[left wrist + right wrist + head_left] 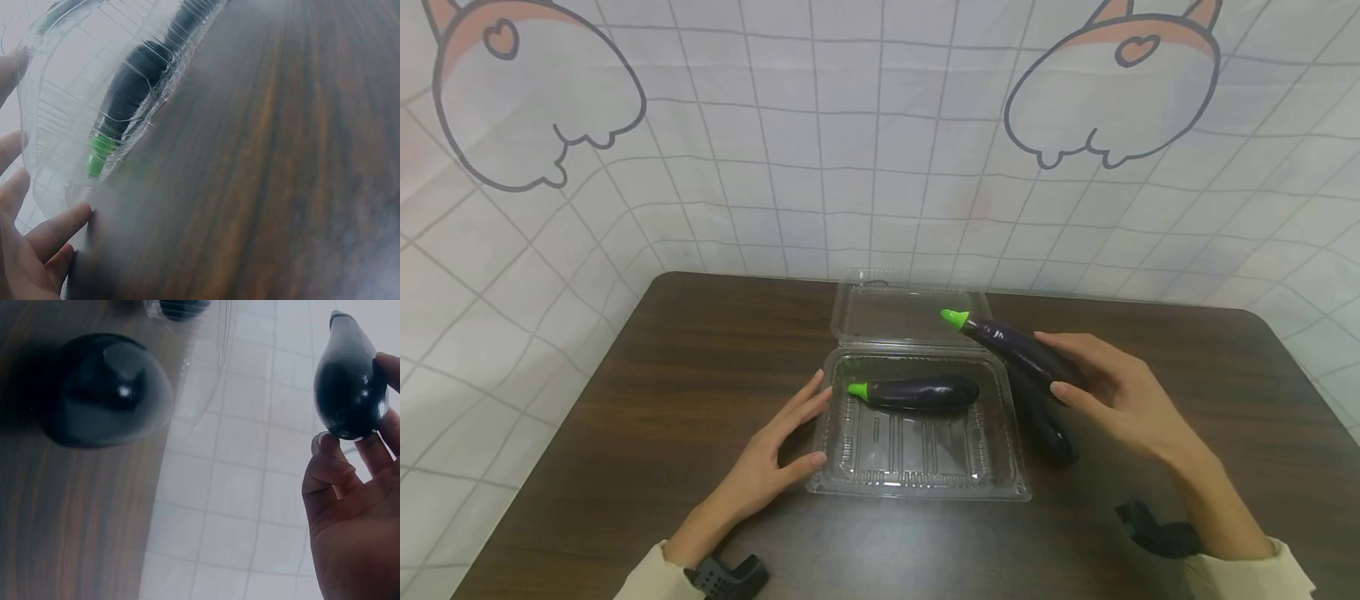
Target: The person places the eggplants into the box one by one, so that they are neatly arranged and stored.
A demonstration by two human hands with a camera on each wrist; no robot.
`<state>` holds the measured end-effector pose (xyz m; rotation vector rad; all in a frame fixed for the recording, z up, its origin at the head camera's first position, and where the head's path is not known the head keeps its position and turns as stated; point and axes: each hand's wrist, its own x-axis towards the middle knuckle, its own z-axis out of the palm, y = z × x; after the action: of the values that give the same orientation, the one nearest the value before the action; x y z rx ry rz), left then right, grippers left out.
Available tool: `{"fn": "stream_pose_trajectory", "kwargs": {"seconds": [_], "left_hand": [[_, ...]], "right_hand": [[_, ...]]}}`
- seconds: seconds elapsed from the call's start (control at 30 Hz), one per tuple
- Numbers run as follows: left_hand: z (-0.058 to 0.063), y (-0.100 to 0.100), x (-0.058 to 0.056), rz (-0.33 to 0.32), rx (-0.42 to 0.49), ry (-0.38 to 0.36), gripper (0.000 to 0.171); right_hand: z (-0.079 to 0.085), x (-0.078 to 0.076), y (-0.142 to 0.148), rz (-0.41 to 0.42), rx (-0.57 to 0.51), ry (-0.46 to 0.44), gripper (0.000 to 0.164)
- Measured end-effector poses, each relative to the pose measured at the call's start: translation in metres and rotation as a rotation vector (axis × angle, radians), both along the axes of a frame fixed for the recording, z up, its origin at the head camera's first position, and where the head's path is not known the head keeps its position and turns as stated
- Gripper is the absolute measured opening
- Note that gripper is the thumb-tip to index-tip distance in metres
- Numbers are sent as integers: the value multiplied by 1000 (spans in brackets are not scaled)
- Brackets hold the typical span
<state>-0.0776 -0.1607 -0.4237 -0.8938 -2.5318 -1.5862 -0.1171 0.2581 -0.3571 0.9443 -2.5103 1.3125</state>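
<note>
My right hand (1120, 390) pinches one eggplant (1015, 346), partly hiding a second eggplant (1051, 435) beside the clear box (910, 457); my spread left hand (766, 457) touches this box, containing a third eggplant (925, 393).

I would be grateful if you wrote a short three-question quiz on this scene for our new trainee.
1. True or false: the lid of the clear container lies open.
2. What does the right hand hold?
A) the lid
B) an eggplant
C) the container's rim
3. How many eggplants are in view, and where is each?

Key:
1. True.
2. B.
3. Three: the held one, a second eggplant in the container, and a third eggplant on the table beside it.
</note>
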Motion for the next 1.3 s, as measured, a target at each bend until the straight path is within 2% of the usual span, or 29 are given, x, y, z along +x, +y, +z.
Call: {"fn": "stream_pose_trajectory", "kwargs": {"seconds": [0.27,0.37,0.47,0.6,0.73,0.83,1.07,1.3], "left_hand": [[3,0,1,2,-6,0,65],[1,0,0,0,-3,2,65],[-10,-2,-4,1,-3,5,67],[-28,-5,-10,12,-13,1,70],[-33,-7,-11,14,-15,-4,72],[-27,-6,-10,8,-8,-3,70],[1,0,0,0,4,-5,66],[3,1,0,2,5,-14,66]], "right_hand": [[-1,-3,-13,35,54,0,60],[-3,-5,-18,67,55,-15,60],[-4,-7,-23,81,86,-12,59],[-8,-11,-30,78,172,63,58],[-12,-13,-36,86,212,109,57],[-15,-15,-42,104,216,106,56],[-24,-17,-51,145,266,90,53],[-31,-19,-55,170,282,130,53]]}}
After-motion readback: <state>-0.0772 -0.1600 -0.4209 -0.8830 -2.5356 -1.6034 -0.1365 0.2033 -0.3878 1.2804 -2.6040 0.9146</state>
